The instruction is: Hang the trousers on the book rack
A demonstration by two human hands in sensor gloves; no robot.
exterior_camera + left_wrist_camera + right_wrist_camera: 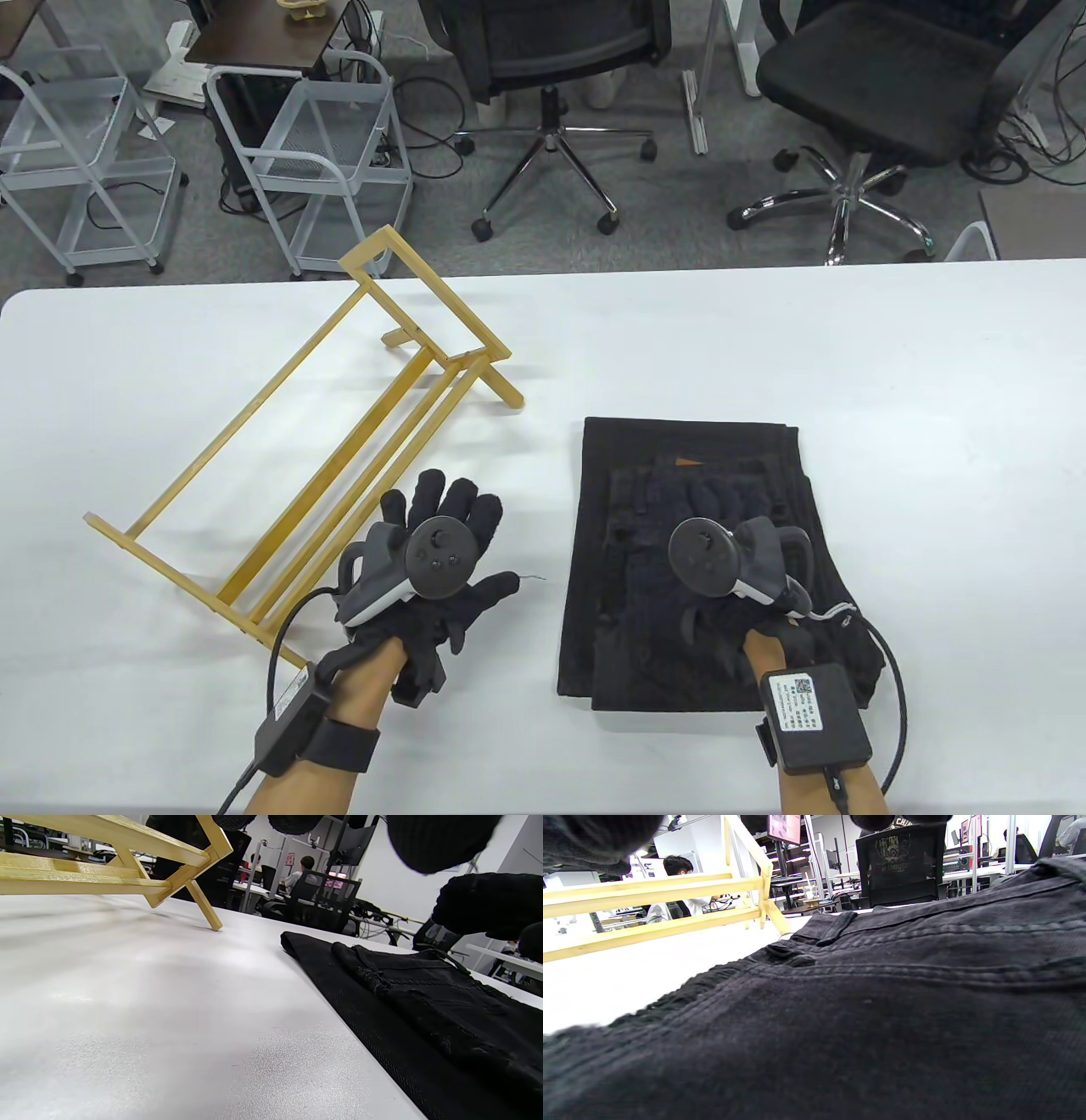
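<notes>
Presently: trousers (704,560), black denim, folded into a flat rectangle on the table (764,340), right of centre, near edge. Likely soft, limp, moderately heavy, thick-seamed, not fragile; layers would probably slide apart unless taken by the waistband or through the whole fold. Right hand (721,577) lies flat on top, fingers lost against the black cloth, so its spread cannot be told. Left hand (433,560) spread, palm down, on bare table. Rack (297,458), light wood, far-left, apart from the trousers.
</notes>
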